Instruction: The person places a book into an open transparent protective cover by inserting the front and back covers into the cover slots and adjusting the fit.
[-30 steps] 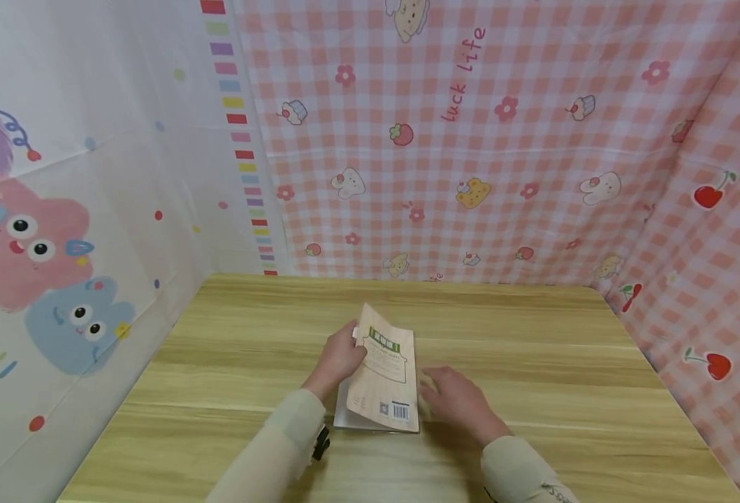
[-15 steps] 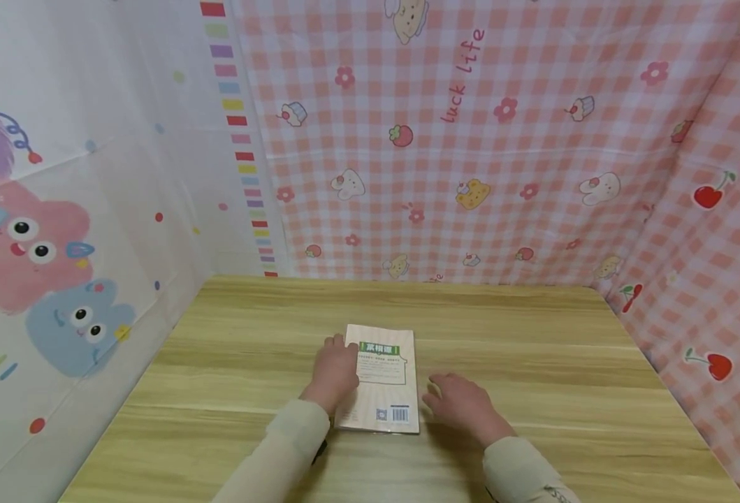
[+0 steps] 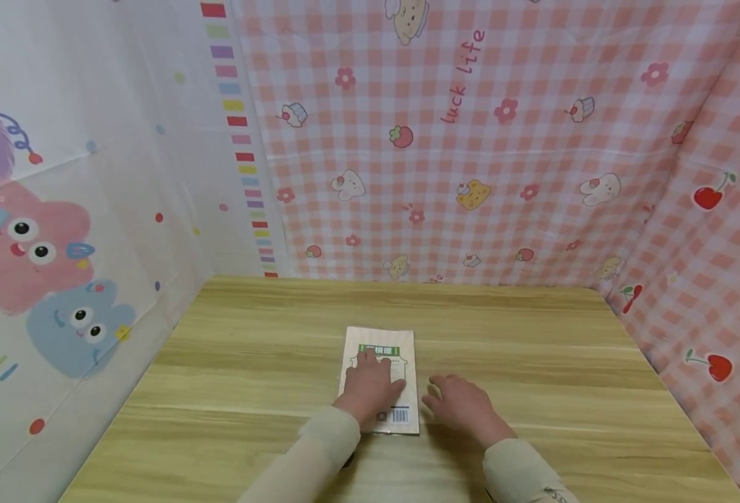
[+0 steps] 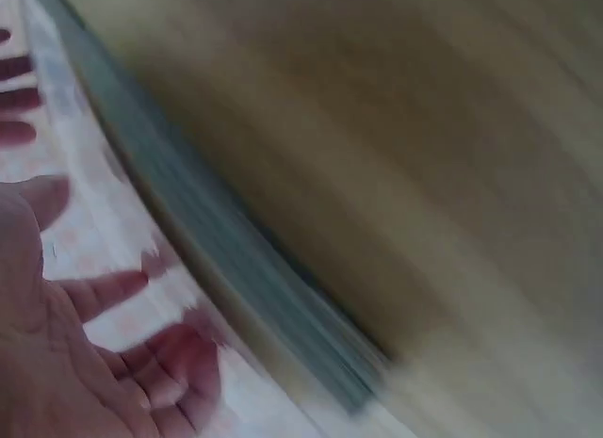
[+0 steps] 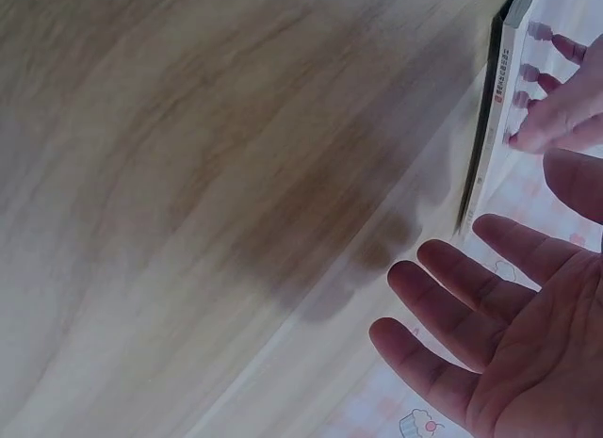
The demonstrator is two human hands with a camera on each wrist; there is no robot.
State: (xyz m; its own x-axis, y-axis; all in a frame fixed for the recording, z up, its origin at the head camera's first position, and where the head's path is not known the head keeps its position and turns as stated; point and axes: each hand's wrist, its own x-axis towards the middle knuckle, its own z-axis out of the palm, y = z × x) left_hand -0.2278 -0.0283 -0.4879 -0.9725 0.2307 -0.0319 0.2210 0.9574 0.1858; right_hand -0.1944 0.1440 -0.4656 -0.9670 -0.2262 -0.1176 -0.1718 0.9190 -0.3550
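A closed paperback book (image 3: 411, 381) lies on the wooden table with its pale, printed cover up, showing a green title band and a barcode. My left hand (image 3: 370, 388) is over the middle of that cover, fingers spread and fingertips near the title band, hiding part of the print. In the left wrist view the page edges (image 4: 236, 250) of the book run diagonally, blurred, past the left fingers. Just right of the book, my right hand (image 3: 460, 405) holds nothing. Its fingers are relaxed and slightly apart in the right wrist view, close to the book's spine (image 5: 492, 108).
The wooden table (image 3: 533, 335) reaches back to a pink checked cloth (image 3: 439, 161) hung behind it. A white cloth with cartoon figures (image 3: 49, 265) hangs on the left, and another checked cloth (image 3: 709, 279) on the right.
The lifted cover has come down flat and the book is closed. My left hand has let go of its left edge and moved right onto the cover. My right hand has barely moved.
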